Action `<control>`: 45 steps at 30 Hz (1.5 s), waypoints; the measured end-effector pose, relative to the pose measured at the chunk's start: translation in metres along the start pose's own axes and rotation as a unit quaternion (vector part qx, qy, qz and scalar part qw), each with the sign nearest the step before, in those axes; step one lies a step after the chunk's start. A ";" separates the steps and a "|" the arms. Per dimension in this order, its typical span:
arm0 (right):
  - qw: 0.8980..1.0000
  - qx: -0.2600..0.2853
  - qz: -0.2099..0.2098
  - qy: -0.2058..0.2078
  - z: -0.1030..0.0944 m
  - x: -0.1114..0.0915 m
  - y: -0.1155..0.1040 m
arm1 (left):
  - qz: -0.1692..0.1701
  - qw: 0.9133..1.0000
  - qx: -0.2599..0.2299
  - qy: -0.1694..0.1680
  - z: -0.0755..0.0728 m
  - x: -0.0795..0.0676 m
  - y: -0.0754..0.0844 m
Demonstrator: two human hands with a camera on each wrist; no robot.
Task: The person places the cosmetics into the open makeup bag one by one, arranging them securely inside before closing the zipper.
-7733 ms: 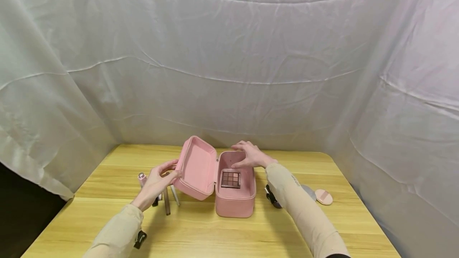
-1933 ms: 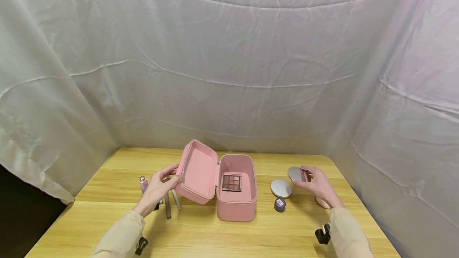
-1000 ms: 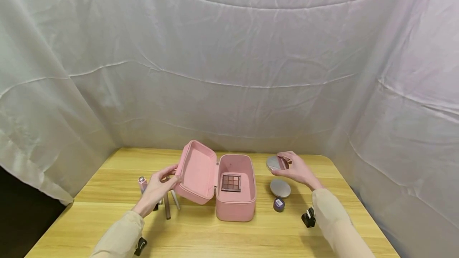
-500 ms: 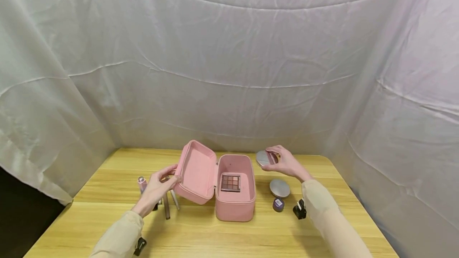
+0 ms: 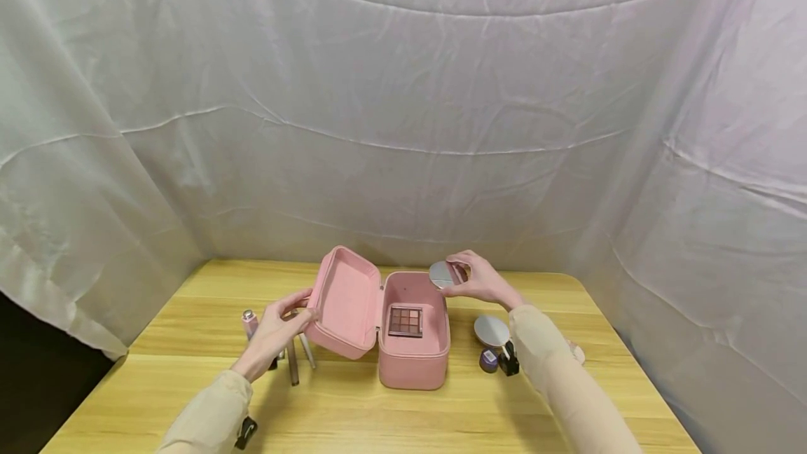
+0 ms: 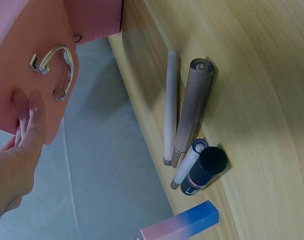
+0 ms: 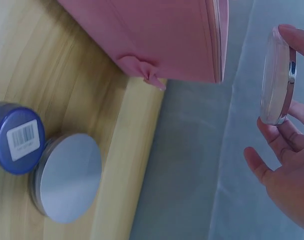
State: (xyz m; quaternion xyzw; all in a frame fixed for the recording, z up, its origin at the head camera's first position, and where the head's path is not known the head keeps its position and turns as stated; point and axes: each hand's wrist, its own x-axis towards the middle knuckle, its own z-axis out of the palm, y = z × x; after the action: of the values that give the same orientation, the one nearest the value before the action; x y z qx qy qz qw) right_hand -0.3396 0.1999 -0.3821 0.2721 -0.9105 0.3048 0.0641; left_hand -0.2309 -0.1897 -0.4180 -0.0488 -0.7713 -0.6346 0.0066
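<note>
A pink makeup case stands open on the table, its lid swung out to the left. My left hand holds the lid by its outer edge, fingers against the outside near the metal handle. An eyeshadow palette lies on the case floor. With thumb and fingers, my right hand pinches a round powder compact by its edge. In the head view the compact overlaps the case's back right corner; in the right wrist view it is tilted on edge.
Right of the case lie another round compact and a small purple jar. A powder puff is partly hidden behind the right sleeve. On the left are makeup tubes and a pink-blue tube. Curtains enclose the table.
My right hand was over the palette in the case, then at the table's right side with the compact; it has since carried the compact left to the case. The left hand stays at the lid.
</note>
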 end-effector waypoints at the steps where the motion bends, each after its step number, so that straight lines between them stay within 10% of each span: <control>1: 1.000 0.001 -0.002 -0.002 0.001 0.002 -0.001 | 0.000 1.000 0.000 0.000 0.000 0.000 0.000; 45: 0.990 -0.084 0.020 -0.116 0.062 0.033 -0.027 | -0.001 1.000 0.005 -0.007 -0.001 -0.002 0.003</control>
State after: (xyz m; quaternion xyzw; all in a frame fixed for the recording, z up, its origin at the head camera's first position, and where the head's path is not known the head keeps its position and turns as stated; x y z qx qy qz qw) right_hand -0.3499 0.1301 -0.4086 0.2808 -0.9394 0.1948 -0.0251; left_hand -0.2286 -0.1901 -0.4146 -0.0519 -0.7746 -0.6303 0.0010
